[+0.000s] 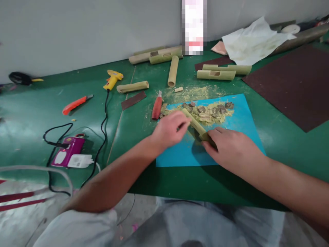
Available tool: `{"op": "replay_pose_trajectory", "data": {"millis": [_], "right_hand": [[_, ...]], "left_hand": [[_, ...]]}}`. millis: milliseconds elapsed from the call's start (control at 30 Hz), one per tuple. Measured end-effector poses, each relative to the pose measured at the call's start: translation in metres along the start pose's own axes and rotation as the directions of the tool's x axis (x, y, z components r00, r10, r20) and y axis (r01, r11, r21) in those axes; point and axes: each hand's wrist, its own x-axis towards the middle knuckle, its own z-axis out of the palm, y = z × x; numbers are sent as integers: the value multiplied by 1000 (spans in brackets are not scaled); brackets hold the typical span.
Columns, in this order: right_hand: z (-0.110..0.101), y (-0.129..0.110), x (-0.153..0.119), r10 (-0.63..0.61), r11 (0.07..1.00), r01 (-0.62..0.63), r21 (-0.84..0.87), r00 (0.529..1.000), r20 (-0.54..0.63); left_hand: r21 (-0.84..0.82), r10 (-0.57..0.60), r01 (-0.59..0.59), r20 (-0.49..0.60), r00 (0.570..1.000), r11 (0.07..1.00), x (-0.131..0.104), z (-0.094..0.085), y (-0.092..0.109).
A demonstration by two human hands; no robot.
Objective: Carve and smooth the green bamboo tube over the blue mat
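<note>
A notched bamboo tube (194, 122) is held at a slant above the blue sheet (177, 156). My right hand (227, 142) wraps round its lower right end. At its upper left end is my left hand (172, 127), fingers curled with the fingertips at the tube's edge; what they pinch, if anything, is too small to make out. Behind the tube, shavings and brown chips (210, 112) lie in a heap on the sheet. A red-handled tool (157, 107) rests just beyond my left hand, its short blade pointing away.
Several bamboo pieces (216, 74) lie toward the back. A yellow glue gun (112, 81), an orange cutter (75, 104) and a purple power strip (69, 151) with cords are at left. A dark brown sheet (295, 85) and white cloth (254, 39) lie at right.
</note>
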Motion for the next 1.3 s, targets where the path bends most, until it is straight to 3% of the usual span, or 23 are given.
{"op": "replay_pose_trajectory", "data": {"millis": [67, 200, 300, 433, 567, 667, 800, 933, 1067, 1200, 1300], "right_hand": [[1, 1, 0, -9, 1000, 10, 8, 999, -32], [4, 3, -1, -25, 999, 26, 19, 999, -42], [3, 2, -1, -20, 1000, 20, 5, 999, -45], [3, 1, -2, -25, 1000, 24, -12, 999, -35], [4, 2, -2, -22, 1000, 22, 0, 999, -47], [4, 3, -1, -33, 999, 34, 8, 998, -54], [4, 2, -2, -17, 1000, 17, 0, 998, -54], [3, 1, -3, -49, 998, 46, -42, 995, -84], [4, 2, -4, -98, 994, 88, -73, 982, -164], [4, 4, -3, -134, 988, 121, -92, 978, -158], [2, 3, -3, -115, 990, 101, -99, 982, -147]], "left_hand": [[26, -9, 10, -34, 999, 1000, 0, 0, 1], [-8, 8, -7, 56, 998, 1000, 0, 0, 1], [8, -15, 15, -18, 1000, 1000, 0, 1, 0], [-27, -10, 11, 72, 997, 1000, 1, 1, -1], [20, -90, 90, -20, 996, 996, 3, 0, -2], [-51, -39, 42, 46, 998, 998, 3, 1, -1], [7, -51, 51, -4, 999, 999, 2, 1, 0], [-60, -4, 7, 50, 999, 998, 0, 1, 1], [9, -66, 66, -17, 998, 998, 1, 1, 0], [-47, -20, 24, 72, 997, 999, 3, 2, 2], [-27, -29, 29, 16, 999, 999, 3, 1, 3]]}}
